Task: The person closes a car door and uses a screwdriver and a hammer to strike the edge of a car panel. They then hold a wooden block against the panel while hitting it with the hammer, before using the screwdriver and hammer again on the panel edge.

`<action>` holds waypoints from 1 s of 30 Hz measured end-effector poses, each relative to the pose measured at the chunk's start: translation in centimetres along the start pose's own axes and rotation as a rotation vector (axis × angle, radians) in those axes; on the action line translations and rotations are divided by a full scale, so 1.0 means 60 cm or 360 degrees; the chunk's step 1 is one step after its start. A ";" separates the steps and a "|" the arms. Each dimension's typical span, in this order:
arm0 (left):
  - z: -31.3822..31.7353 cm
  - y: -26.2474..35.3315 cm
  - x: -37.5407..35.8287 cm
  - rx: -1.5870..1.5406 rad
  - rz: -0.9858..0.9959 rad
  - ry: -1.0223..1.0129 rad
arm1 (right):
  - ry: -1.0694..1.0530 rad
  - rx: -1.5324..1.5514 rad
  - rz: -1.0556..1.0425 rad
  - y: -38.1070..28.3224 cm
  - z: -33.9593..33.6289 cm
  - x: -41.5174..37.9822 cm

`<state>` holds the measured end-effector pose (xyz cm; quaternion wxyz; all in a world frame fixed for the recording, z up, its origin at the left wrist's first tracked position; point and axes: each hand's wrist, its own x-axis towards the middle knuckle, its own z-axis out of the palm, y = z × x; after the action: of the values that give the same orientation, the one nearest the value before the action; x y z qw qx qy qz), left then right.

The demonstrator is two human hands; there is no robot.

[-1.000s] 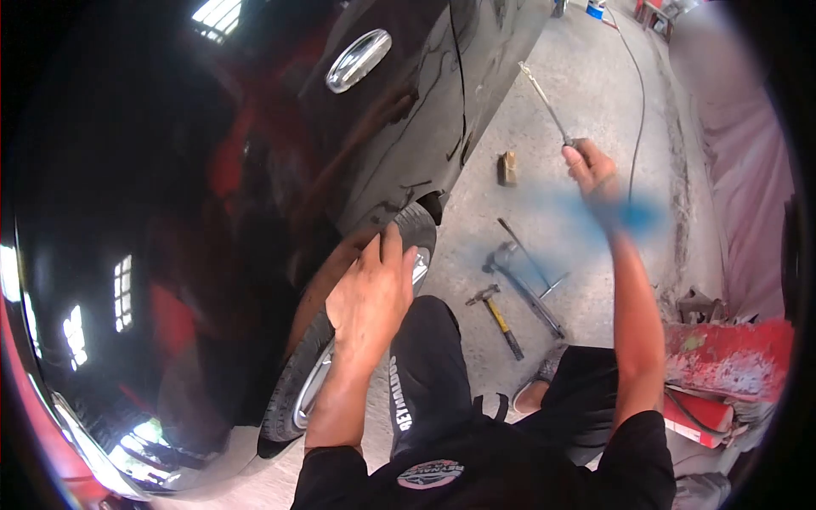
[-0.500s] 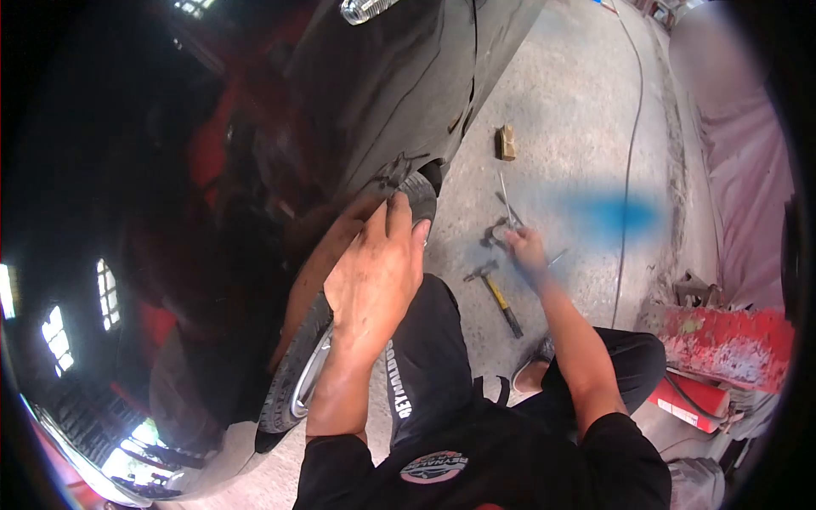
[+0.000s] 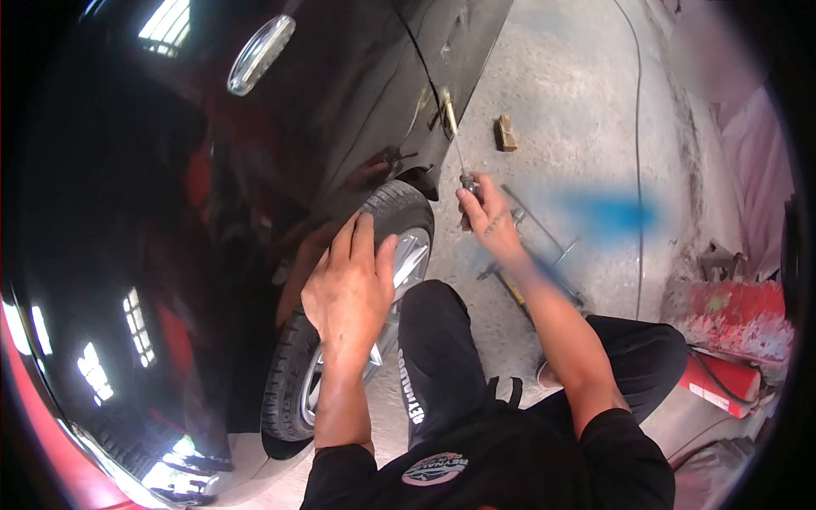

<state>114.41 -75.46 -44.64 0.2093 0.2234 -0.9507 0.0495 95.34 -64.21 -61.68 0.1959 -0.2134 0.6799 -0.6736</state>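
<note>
My left hand (image 3: 347, 289) lies over the wheel arch of a glossy black car (image 3: 340, 102), fingers stretched out and close together, thumb apart. Under and beside it is the tyre (image 3: 399, 202) with its silver spoked rim (image 3: 411, 252). In my right hand (image 3: 490, 217) is a screwdriver (image 3: 461, 157), gripped by its dark handle. Its thin shaft points up to the car's lower edge, where the tip overlaps a pale spot near the panel seam (image 3: 422, 64). Partly behind my right forearm, a hammer with a yellow handle (image 3: 512, 287) lies on the floor.
A small wooden block (image 3: 507, 134) sits on the concrete floor beyond my right hand. Thin metal rods (image 3: 561, 252) lie near my forearm. A cable (image 3: 639, 170) runs along the floor past a blue paint stain (image 3: 616, 214). To the right is a red fire extinguisher (image 3: 721, 382).
My right hand has come up from the tools on the floor with the screwdriver and moved toward the car's edge. My left hand has shifted down and left. The view has turned slightly.
</note>
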 end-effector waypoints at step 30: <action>0.176 0.150 0.131 -0.2342 -0.0913 -0.0447 | -0.0032 -0.1536 0.0521 0.449 -0.183 -0.289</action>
<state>100.02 -72.56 -50.92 0.1860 0.2680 -0.6625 -0.6743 102.96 -45.42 -88.83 0.1845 -0.1768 0.9362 -0.2412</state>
